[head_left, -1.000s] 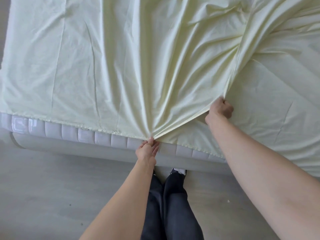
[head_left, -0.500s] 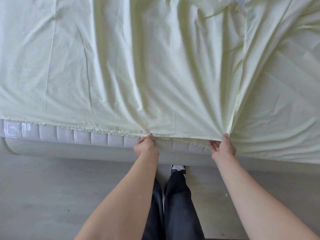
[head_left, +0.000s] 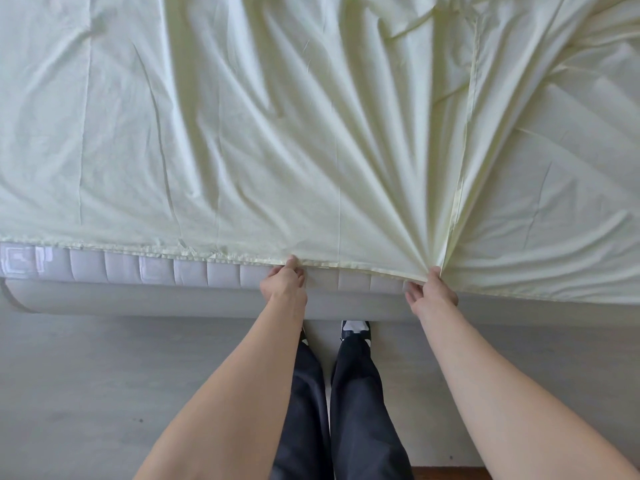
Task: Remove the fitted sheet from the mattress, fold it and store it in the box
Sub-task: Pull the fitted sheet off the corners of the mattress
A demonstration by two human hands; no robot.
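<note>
Head view: left of the left hand (head_left: pixel 284 282), the mattress (head_left: pixel 138 273) shows its quilted, ribbed white side panel above a smooth rounded bed base (head_left: pixel 138 299). The left hand pinches the elasticated hem of the fitted sheet (head_left: pixel 242 150) — pale yellow, thin, creased cotton lying loose over the mattress top. Between the hands the hem runs taut. The right hand (head_left: pixel 431 291) grips a bunched fold of sheet, pleats fanning up and away from it — a seam runs above. Below the hands, grey floor (head_left: pixel 86 375) and dark trousers (head_left: pixel 360 410).
</note>
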